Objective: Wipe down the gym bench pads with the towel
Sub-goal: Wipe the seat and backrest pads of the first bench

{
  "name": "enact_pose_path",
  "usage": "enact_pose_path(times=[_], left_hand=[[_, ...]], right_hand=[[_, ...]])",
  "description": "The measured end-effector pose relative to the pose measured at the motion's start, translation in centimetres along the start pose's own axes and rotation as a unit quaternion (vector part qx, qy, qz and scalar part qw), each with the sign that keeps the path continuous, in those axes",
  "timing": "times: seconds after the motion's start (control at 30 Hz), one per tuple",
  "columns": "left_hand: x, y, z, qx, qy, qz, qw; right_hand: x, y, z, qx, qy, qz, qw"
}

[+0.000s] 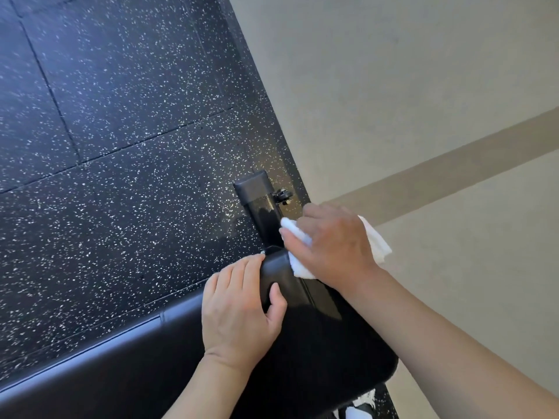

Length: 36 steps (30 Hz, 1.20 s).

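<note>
1. At the far end of the bench pad [302, 337], beside the wall [423, 86], my right hand [329, 246] presses the white towel [298, 261], fingers curled over it.
2. My left hand [239, 309] braces the pad's edge, thumb and fingers wrapped round it.
3. I judge wiping midway; the long pad [106, 367] alongside seems left.

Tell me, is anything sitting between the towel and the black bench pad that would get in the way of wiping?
Nothing visible does. The right hand already presses the white towel straight onto the end of the bench pad. The left hand grips the pad's edge beside it, clear of the towel. The pad's bare surface shows no objects.
</note>
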State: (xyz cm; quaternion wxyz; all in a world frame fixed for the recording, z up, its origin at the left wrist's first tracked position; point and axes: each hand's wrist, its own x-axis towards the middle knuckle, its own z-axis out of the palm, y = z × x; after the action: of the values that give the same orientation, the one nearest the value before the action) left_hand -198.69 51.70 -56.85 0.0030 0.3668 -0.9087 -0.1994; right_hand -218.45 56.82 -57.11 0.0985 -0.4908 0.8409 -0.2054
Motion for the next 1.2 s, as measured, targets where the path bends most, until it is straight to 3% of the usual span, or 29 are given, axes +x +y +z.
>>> enact_pose_path(times=[0.1,0.33,0.47,0.67,0.83,0.97,1.2], left_hand=[[0.0,0.0,0.0,0.004,-0.002,-0.006,1.000],[0.0,0.4,-0.2,0.024,0.006,-0.007,1.000],[0.1,0.5,-0.1,0.039,0.011,-0.017,0.999],[0.0,0.7,0.1,0.051,0.014,-0.038,0.998],[-0.1,0.7,0.3,0.058,0.012,-0.045,0.997],[-0.1,0.7,0.3,0.054,0.014,-0.043,0.998],[-0.2,0.7,0.4,0.048,0.030,-0.042,0.997]], right_hand=[[-0.5,0.5,0.1,-0.003,0.029,-0.046,0.999],[-9.9,1.9,-2.1,0.080,0.051,0.173,0.980],[-14.8,1.5,-2.6,0.080,0.029,0.195,0.977],[-9.6,2.6,-2.2,0.122,0.044,0.164,0.978],[-4.2,2.6,-0.5,0.094,0.038,0.150,0.983],[-9.4,2.6,-1.3,0.053,0.085,0.089,0.991],[-19.3,2.5,-2.2,-0.048,0.065,-0.009,0.997]])
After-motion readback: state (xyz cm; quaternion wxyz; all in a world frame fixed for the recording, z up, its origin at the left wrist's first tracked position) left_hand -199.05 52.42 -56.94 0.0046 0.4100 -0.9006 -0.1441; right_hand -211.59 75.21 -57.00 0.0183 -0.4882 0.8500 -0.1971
